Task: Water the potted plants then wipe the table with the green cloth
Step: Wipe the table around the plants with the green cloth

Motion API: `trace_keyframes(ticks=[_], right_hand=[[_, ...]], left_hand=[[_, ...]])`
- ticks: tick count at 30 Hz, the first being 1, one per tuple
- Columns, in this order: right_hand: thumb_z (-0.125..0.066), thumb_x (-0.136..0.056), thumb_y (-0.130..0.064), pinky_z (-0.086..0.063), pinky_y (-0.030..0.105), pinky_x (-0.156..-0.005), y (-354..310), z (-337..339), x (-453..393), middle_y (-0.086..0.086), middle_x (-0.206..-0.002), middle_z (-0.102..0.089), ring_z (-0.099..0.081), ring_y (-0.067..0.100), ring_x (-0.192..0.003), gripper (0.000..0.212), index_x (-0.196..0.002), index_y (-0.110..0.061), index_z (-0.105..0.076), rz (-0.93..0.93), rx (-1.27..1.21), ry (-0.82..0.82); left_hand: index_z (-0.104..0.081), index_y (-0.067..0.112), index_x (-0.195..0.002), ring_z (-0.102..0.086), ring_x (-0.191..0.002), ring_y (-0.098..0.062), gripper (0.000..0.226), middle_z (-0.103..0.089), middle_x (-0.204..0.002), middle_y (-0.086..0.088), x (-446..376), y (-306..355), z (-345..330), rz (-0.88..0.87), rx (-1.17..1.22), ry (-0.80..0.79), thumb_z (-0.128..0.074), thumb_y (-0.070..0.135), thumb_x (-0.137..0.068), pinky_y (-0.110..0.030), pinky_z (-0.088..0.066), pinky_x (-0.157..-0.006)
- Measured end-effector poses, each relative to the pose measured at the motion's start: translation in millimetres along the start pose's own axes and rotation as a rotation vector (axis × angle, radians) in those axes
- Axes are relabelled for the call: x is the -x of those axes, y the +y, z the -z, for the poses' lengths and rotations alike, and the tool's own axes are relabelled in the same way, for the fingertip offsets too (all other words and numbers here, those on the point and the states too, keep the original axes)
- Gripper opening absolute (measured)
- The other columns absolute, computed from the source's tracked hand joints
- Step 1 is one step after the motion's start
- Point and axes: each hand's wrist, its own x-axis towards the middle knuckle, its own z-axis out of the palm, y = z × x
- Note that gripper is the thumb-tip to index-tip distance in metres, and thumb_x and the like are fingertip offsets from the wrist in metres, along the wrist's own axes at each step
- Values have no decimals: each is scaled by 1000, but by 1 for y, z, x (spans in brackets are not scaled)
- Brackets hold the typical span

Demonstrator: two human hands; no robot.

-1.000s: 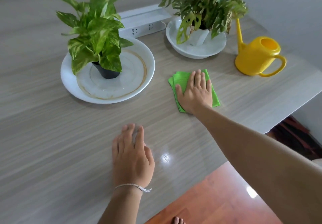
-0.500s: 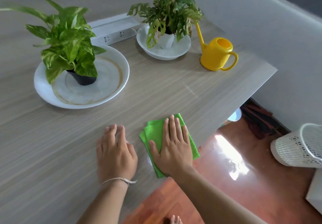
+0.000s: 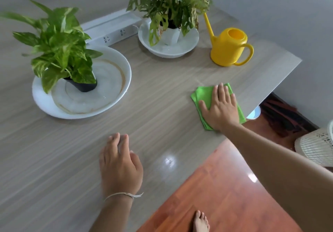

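Note:
My right hand [image 3: 220, 108] lies flat on the folded green cloth [image 3: 203, 94], pressing it onto the table [image 3: 162, 91] near the right edge. My left hand [image 3: 119, 165] rests palm down on the tabletop near the front, fingers together, holding nothing. A leafy plant in a black pot [image 3: 82, 85] stands in a wide white dish [image 3: 115, 94] at the left. A second plant in a white pot [image 3: 170, 35] sits in a smaller white bowl [image 3: 169, 50] at the back. The yellow watering can [image 3: 228, 47] stands at the back right.
A white power strip box [image 3: 111, 29] lies behind the plants. The table's right edge runs diagonally past the cloth. Below it are the red wooden floor [image 3: 225, 195], a white mesh basket [image 3: 315, 147] and my bare foot [image 3: 201, 221].
My right hand slid the green cloth from the front edge beside my left hand out to the right and farther away. My left hand stayed put.

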Motion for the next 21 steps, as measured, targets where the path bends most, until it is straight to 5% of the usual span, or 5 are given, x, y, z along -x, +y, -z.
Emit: trace_keyframes(ticks=[12, 21], right_hand=[[-10, -94, -71, 0, 44, -126, 20, 1, -61, 9, -171, 1, 5, 23, -157, 91, -161, -10, -2, 31, 5, -13], [-19, -96, -67, -11, 52, -125, -32, -8, 71, 20, -167, -16, -9, 35, -156, 91, -158, 0, -20, 133, -36, 27]], left_hand=[[-58, 0, -135, -46, -138, -45, 53, -52, -143, -24, 1, -6, -9, -21, -46, 35, -39, 19, -89, -63, -39, -107], [-58, -1, -132, -47, -134, -47, 49, -52, -140, -25, 0, 0, -5, -27, -4, 30, -44, 14, -89, -62, -39, -102]])
